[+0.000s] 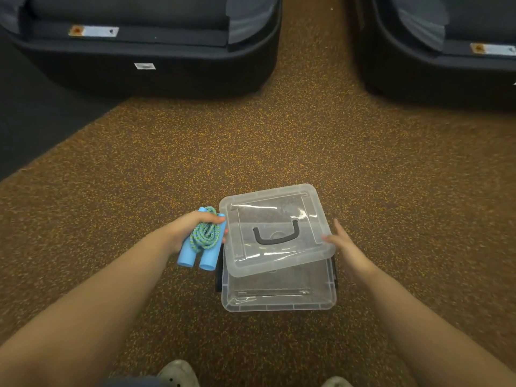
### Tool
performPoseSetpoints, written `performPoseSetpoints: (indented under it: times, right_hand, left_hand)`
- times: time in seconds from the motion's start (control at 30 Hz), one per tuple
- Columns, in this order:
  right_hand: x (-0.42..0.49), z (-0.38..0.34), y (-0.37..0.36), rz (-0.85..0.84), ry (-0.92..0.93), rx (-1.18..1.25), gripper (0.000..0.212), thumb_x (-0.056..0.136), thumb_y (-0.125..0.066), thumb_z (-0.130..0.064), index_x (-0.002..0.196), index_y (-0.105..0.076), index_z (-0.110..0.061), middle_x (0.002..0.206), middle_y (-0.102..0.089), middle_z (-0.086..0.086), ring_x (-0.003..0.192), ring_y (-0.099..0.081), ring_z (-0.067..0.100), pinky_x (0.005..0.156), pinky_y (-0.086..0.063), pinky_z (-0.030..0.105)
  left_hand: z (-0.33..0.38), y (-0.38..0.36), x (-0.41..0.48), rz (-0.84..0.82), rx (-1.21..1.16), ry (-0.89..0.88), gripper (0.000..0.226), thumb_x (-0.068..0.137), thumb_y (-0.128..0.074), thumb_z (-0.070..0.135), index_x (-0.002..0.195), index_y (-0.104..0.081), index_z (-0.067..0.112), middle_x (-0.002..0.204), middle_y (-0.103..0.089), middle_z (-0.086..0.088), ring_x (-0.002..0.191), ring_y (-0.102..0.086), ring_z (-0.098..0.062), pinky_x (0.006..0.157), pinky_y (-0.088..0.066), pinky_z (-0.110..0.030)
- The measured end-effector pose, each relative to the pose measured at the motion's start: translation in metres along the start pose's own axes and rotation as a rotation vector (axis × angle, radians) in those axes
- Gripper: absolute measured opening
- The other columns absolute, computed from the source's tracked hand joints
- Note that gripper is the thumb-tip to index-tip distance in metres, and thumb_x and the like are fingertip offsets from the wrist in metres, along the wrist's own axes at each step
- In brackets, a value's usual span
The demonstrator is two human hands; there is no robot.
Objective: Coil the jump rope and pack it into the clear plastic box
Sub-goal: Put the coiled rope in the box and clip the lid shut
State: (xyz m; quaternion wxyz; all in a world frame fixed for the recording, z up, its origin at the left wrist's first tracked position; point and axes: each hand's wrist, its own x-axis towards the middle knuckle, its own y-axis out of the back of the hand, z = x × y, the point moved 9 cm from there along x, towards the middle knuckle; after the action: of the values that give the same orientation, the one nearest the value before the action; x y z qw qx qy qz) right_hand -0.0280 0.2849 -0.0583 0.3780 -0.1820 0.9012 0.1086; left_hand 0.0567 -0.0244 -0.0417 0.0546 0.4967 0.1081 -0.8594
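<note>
Bearing the clear plastic box [279, 298], speckled brown flooring [251, 141] abuts black matting [36, 121].

Arms [117, 291] bare to left hand [183, 233] and right hand [347, 245]; pale grey perforated clogs [178, 372] on feet.
</note>
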Motion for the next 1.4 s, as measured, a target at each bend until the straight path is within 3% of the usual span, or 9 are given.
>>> performPoseSetpoints:
  times: [0.1,0.17,0.33,0.43,0.7,0.9,1.0,1.07,1.4]
  right_hand:
    - [0.002,-0.032,-0.016,-0.022,0.071,-0.11,0.045,0.096,-0.044,-0.045,0.135,-0.045,-0.024,0.122,-0.055,-0.012,0.111,-0.055,0.013,0.093,-0.042,0.028]
    - [0.002,-0.045,-0.022,-0.005,0.115,-0.145,0.029,0.102,-0.033,-0.032,0.128,-0.045,-0.025,0.107,-0.055,-0.013,0.095,-0.051,0.006,0.085,-0.038,0.024]
    - [0.003,-0.054,-0.024,0.075,0.178,-0.18,0.041,0.101,-0.036,-0.035,0.14,-0.038,-0.022,0.129,-0.052,0.0,0.114,-0.05,0.018,0.096,-0.039,0.035]
    - [-0.001,-0.054,-0.024,0.081,0.198,-0.121,0.04,0.1,-0.037,-0.039,0.138,-0.038,-0.027,0.13,-0.053,-0.001,0.121,-0.051,0.022,0.105,-0.039,0.047]
    - [-0.028,-0.046,-0.005,0.162,0.225,0.206,0.049,0.099,-0.027,-0.051,0.142,-0.038,-0.029,0.128,-0.055,-0.005,0.112,-0.056,0.014,0.097,-0.043,0.038]
    - [-0.053,-0.052,0.011,0.209,0.274,0.114,0.027,0.094,-0.052,-0.039,0.118,-0.052,-0.027,0.118,-0.063,0.001,0.105,-0.062,0.019,0.09,-0.051,0.045]
    - [-0.066,-0.056,0.026,0.254,0.311,0.038,0.015,0.093,-0.057,-0.031,0.104,-0.057,-0.022,0.11,-0.067,0.005,0.101,-0.065,0.026,0.088,-0.053,0.05]
    - [-0.073,-0.06,0.034,0.258,0.328,0.029,0.009,0.094,-0.055,-0.03,0.098,-0.058,-0.022,0.103,-0.068,0.004,0.096,-0.066,0.026,0.084,-0.055,0.046]
    - [-0.099,-0.069,0.083,0.364,0.306,0.138,0.008,0.099,-0.045,-0.028,0.096,-0.051,-0.024,0.094,-0.065,-0.001,0.084,-0.064,0.02,0.068,-0.051,0.035]
  left_hand:
    - [0.006,-0.001,-0.004,0.026,0.062,-0.01,0.021,0.08,-0.067,0.018,0.093,-0.067,0.002,0.083,-0.074,-0.011,0.074,-0.069,-0.025,0.079,-0.054,-0.038]
    - [0.011,-0.003,-0.007,0.051,0.118,-0.027,0.02,0.081,-0.068,0.018,0.093,-0.067,0.002,0.082,-0.074,-0.01,0.073,-0.069,-0.024,0.076,-0.056,-0.036]
    - [0.025,-0.015,-0.021,0.08,0.255,-0.146,0.024,0.071,-0.077,0.019,0.091,-0.069,0.007,0.088,-0.074,-0.014,0.08,-0.069,-0.03,0.084,-0.053,-0.044]
    - [0.029,-0.023,-0.032,0.129,0.221,-0.235,0.077,0.053,-0.085,0.03,0.125,-0.058,0.024,0.111,-0.071,-0.005,0.095,-0.069,-0.026,0.092,-0.053,-0.047]
    - [0.032,-0.06,-0.068,0.194,0.284,-0.394,0.112,0.058,-0.081,0.032,0.15,-0.017,0.033,0.133,-0.052,0.009,0.112,-0.06,-0.019,0.101,-0.046,-0.039]
    - [0.013,-0.082,-0.077,-0.05,-0.052,-0.319,0.084,0.075,-0.073,0.008,0.144,-0.031,0.031,0.097,-0.072,-0.018,0.086,-0.07,-0.032,0.076,-0.059,-0.041]
    - [0.002,-0.088,-0.082,-0.133,-0.147,-0.241,0.054,0.073,-0.07,0.014,0.123,-0.053,0.005,0.086,-0.073,-0.014,0.07,-0.071,-0.025,0.063,-0.059,-0.033]
    - [-0.005,-0.092,-0.082,-0.171,-0.206,-0.197,0.037,0.07,-0.069,0.016,0.104,-0.061,0.001,0.083,-0.075,-0.009,0.068,-0.072,-0.021,0.063,-0.06,-0.03]
    - [-0.024,-0.093,-0.055,-0.171,-0.41,-0.184,0.018,0.088,-0.054,0.017,0.097,-0.063,0.005,0.082,-0.074,-0.007,0.065,-0.072,-0.018,0.061,-0.06,-0.029]
